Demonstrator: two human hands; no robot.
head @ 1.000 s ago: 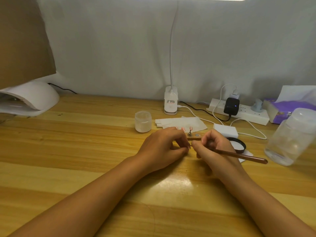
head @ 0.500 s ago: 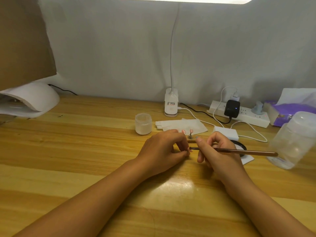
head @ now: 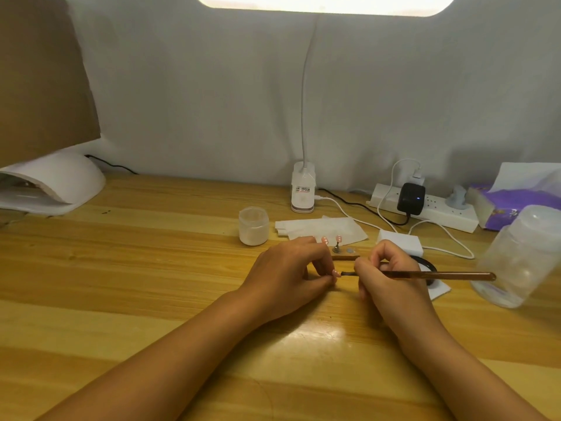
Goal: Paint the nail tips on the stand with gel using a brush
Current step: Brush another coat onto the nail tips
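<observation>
Nail tip (head: 335, 272) pinched by left hand (head: 288, 268); brush (head: 425, 274) in right hand (head: 391, 271).

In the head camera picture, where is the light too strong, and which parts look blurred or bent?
Head view: the lamp panel at the top edge is burned out to white; its glare shines on the wooden table between the forearms. The plastic jar at the right edge looks soft and stretched, and the table edges curve, as a wide lens gives. The brush stays fairly sharp.

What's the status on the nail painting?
Left hand pinches a nail tip. Right hand grips brush, bristles at tip. Nothing in the way.
</observation>
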